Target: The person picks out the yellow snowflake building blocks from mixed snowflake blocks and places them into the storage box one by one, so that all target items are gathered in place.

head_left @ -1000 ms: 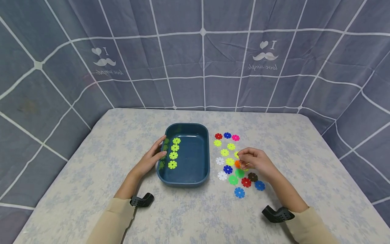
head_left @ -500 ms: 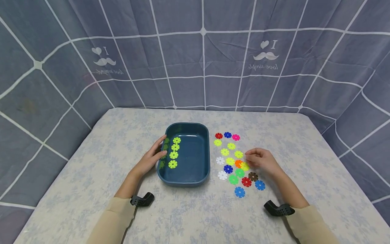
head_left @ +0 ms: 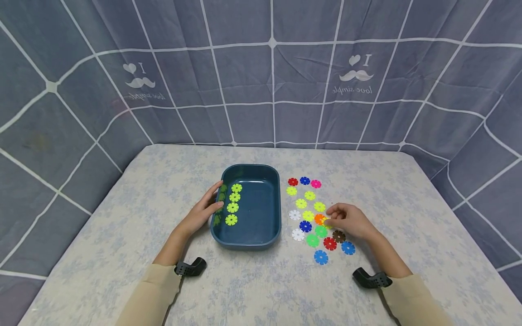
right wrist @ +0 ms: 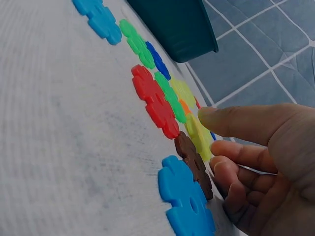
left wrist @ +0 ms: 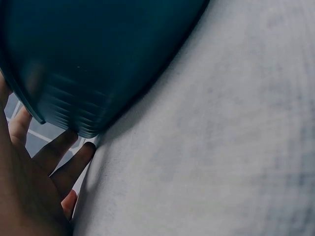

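Observation:
A dark teal plastic tray stands on the table with several yellow-green snowflake discs in a row along its left side. My left hand rests against the tray's left wall, thumb at the rim; in the left wrist view its fingers reach out straight along the outer wall. Over the right edge of a spread of snowflake discs is my right hand. Its thumb and index finger are parted around a yellow snowflake disc, with the thumb tip at its edge. That disc overlaps an orange disc.
Several other discs lie flat right of the tray, including a red one, a brown one, a light blue one and a white one. A grey gridded curtain hangs behind the patterned table.
My right hand first drew back to the right from the discs, uncovering the yellow one, then came down and leftward onto that disc. The left hand and tray have stayed put.

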Demonstrator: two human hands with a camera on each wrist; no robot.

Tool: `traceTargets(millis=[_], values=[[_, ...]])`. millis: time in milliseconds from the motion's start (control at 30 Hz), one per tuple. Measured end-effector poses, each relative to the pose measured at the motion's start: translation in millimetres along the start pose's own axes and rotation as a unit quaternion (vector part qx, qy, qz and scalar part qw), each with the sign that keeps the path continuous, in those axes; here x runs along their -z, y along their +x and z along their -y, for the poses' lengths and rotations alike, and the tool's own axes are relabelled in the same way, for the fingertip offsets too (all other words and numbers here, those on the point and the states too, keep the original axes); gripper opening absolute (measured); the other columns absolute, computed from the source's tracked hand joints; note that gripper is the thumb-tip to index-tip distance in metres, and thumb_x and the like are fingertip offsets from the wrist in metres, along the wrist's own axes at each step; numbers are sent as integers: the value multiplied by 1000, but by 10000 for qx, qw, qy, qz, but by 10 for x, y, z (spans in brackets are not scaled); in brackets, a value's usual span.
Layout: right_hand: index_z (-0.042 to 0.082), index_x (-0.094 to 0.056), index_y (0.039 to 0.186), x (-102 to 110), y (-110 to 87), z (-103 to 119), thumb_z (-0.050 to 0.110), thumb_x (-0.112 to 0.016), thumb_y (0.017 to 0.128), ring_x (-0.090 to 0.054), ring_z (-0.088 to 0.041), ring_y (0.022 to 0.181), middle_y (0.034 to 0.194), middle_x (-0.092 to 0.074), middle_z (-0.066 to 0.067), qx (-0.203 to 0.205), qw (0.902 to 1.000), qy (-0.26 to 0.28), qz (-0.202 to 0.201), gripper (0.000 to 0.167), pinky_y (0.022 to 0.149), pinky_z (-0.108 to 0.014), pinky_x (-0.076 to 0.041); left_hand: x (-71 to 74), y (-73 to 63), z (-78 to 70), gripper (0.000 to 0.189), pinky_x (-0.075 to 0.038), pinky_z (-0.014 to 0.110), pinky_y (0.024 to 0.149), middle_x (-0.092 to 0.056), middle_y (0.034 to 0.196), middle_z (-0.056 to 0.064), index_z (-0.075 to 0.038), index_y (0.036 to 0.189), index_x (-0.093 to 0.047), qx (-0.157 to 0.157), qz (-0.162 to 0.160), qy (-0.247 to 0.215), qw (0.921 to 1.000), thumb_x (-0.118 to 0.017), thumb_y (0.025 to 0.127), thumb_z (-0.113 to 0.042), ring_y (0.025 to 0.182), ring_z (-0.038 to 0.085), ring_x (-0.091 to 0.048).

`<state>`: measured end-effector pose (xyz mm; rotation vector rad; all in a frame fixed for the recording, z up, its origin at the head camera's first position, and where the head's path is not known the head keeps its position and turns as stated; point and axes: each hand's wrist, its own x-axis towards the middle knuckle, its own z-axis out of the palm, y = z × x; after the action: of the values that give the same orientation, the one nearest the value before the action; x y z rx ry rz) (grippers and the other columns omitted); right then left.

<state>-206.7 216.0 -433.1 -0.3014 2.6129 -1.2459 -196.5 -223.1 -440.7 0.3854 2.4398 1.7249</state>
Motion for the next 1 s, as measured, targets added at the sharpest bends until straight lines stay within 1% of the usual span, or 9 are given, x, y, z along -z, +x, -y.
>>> traceTargets(millis=[233,367,533,667,733,833,900,1000], values=[[-3,-63,103,1,-22,6,16,-80,82,-51,-22,69,80,-52,-7,-232,9995,183,140,34,62,-32,-47,5,-10,6,62,-22,64,109,-19,158,23,-26,158,-17,-103,61,-8,9999,-48,103,-25,143,42,-22],[-2,-63,102,-1,-26,31,15,-81,81,-49,-21,69,79,-50,-7,-266,9995,80,137,33,62,-32,-46,3,-8,0,62,-23,63,109,-19,158,23,-25,158,-18,-134,71,-44,9999,-47,103,-25,142,42,-22],[-3,-61,100,3,-40,53,12,-79,82,-54,-21,62,78,-50,-8,-312,9989,234,243,30,57,-32,-49,-1,-7,-1,62,-22,64,109,-19,158,23,-23,158,-18,-147,53,-69,9999,-47,103,-23,142,43,-22],[-1,-60,97,9,-38,44,13,-78,83,-52,-21,64,77,-50,-7,-306,9990,193,246,27,58,-30,-48,-2,-3,1,62,-22,63,109,-19,158,23,-23,158,-18,-136,54,-76,9999,-48,103,-23,143,42,-22],[0,-59,95,15,-36,34,13,-77,84,-51,-21,66,77,-50,-7,-214,9993,165,243,25,59,-30,-47,-3,-5,-2,62,-23,63,109,-19,158,23,-23,158,-18,-127,60,-73,9999,-48,103,-24,143,42,-22],[-1,-57,93,28,-32,8,12,-74,87,-52,-22,66,76,-52,-7,-81,9991,274,306,21,59,-30,-47,-4,-9,-2,62,-23,63,109,-19,158,23,-24,158,-17,-105,66,-58,9999,-47,103,-24,143,42,-22],[0,-58,92,34,-26,-7,14,-72,89,-51,-21,67,75,-52,-6,-3,9992,278,287,21,59,-30,-46,-5,-11,-1,62,-23,63,109,-18,158,23,-23,158,-17,-101,72,-49,9999,-47,104,-24,143,42,-22],[-1,-57,92,46,-18,-24,15,-70,91,-52,-21,65,73,-54,-6,-30,9986,455,262,20,59,-30,-47,-4,-11,4,62,-22,64,109,-18,158,23,-23,158,-16,-102,67,-50,9999,-47,104,-24,143,43,-21]])
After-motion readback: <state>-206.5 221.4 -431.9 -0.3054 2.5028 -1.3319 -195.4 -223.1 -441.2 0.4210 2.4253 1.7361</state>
